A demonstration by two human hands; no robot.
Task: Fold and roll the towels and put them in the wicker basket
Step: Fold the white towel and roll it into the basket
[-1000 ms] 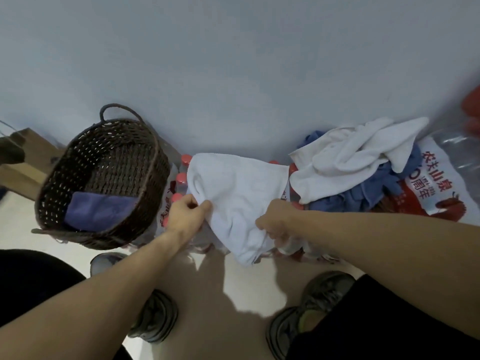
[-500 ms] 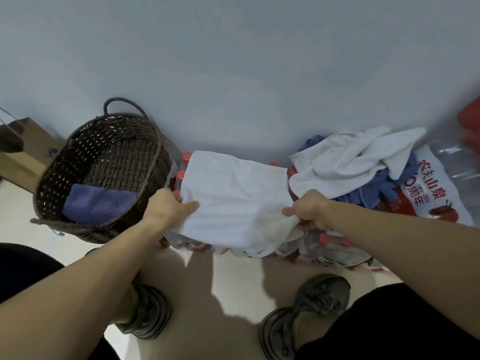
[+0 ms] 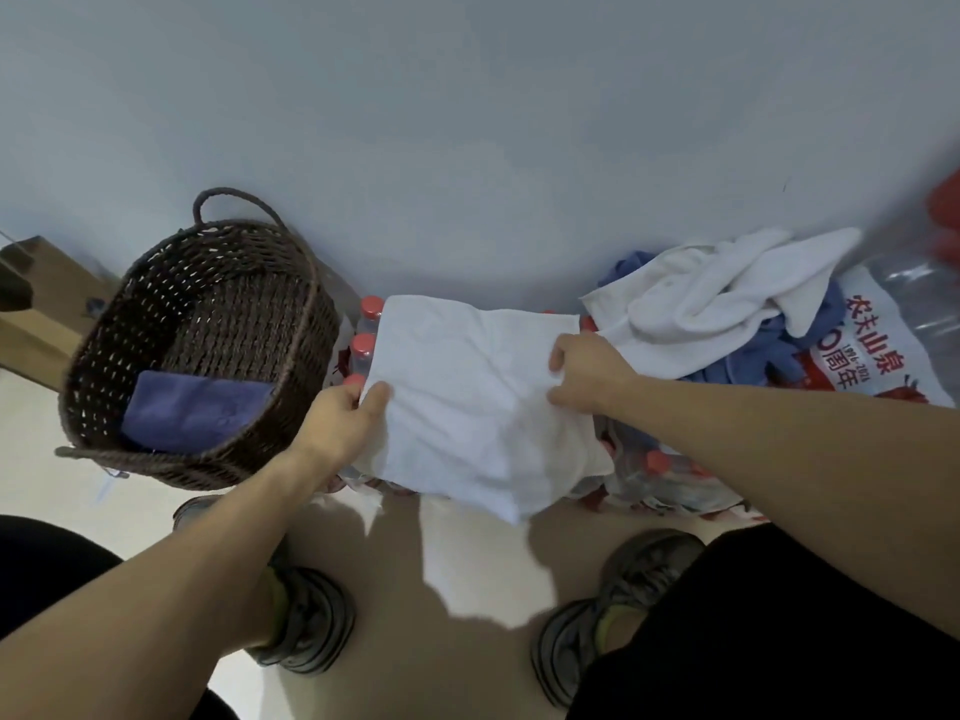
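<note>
Red-capped water bottles [image 3: 370, 307] are packed in shrink-wrap against a pale wall [image 3: 467, 122]. A printed plastic pack [image 3: 878, 356] is seen at the right, a cardboard box [image 3: 36, 304] at the left. Grey shoes [image 3: 311, 621] are planted on the floor [image 3: 467, 563].

The pale floor [image 3: 467, 574] carries a dark wicker basket [image 3: 218, 459] on the left, a shrink-wrapped pack of red-capped water bottles [image 3: 654, 475] against the wall, and the person's two grey shoes [image 3: 306, 621] nearer to the camera.
</note>
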